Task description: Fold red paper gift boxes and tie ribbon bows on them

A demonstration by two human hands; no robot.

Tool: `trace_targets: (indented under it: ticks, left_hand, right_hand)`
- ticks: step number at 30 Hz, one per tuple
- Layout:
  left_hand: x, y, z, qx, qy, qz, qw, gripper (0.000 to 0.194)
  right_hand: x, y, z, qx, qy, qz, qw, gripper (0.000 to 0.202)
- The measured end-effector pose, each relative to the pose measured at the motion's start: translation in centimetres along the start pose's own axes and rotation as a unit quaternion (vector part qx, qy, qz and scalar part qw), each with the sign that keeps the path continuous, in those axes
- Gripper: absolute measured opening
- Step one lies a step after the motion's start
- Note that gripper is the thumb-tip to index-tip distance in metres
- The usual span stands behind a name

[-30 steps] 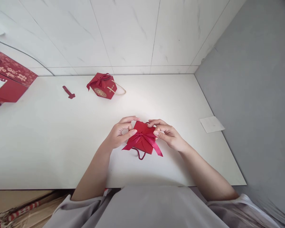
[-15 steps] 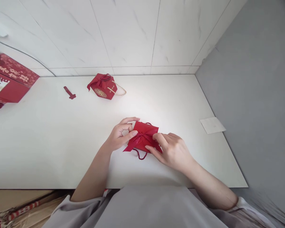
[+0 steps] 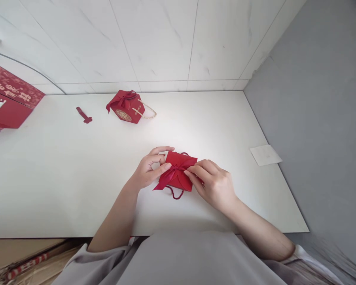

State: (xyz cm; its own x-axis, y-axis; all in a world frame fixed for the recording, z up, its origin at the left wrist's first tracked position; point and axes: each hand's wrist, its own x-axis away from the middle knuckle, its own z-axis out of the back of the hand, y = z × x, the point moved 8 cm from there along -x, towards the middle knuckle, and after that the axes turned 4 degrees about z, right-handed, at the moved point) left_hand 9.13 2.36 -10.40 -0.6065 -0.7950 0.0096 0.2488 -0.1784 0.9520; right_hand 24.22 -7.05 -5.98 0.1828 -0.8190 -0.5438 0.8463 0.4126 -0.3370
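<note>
cardboard: brown pieces (image 3: 20, 250), at the near left, below the edge of the white table (image 3: 62, 190).
cord handle: a dark red loop (image 3: 178, 198) on the table, at the near side of the red box.
right hand: pinching the ribbon (image 3: 175, 168) with thumb and fingertips together (image 3: 215, 185), at the box's right side.
ribbon: knotted across the top of the box, one tail hanging to the near left.
red box: in the middle of the table's near half, between both hands (image 3: 178, 180).
left hand: lightly grasping the box's left side (image 3: 150, 170), thumb on top, a finger at the far edge.
white slip: at the table's right edge (image 3: 264, 154).
red tag: at the far left (image 3: 84, 115).
second box: right of the tag, red, with a gold handle (image 3: 127, 109).
large box: red, lettered, farther left (image 3: 14, 113).
tiled wall: behind the table (image 3: 163, 39).
</note>
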Motion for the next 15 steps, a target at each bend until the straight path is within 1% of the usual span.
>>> trace_targets:
  ticks: [4,7,11,15]
  left_hand:
    - [-0.1,-0.1,-0.1,0.014,-0.002,0.001,1.0,0.038]
    - [-0.2,-0.5,-0.2,0.036,-0.008,0.003,0.999,0.039]
    - [-0.3,-1.0,-0.3,0.054,-0.003,0.015,0.998,0.041]
    - [-0.4,-0.8,-0.3,0.049,0.028,0.005,0.998,0.043]
  right_hand:
    - [-0.2,1.4,-0.8,-0.122,-0.035,-0.077,0.989,0.016]
    - [-0.3,2.1,-1.2,-0.172,-0.045,-0.114,0.977,0.019]
    - [-0.5,2.3,-1.6,-0.179,-0.04,-0.126,0.975,0.024]
    - [-0.6,2.1,-1.7,-0.155,-0.041,-0.107,0.981,0.031]
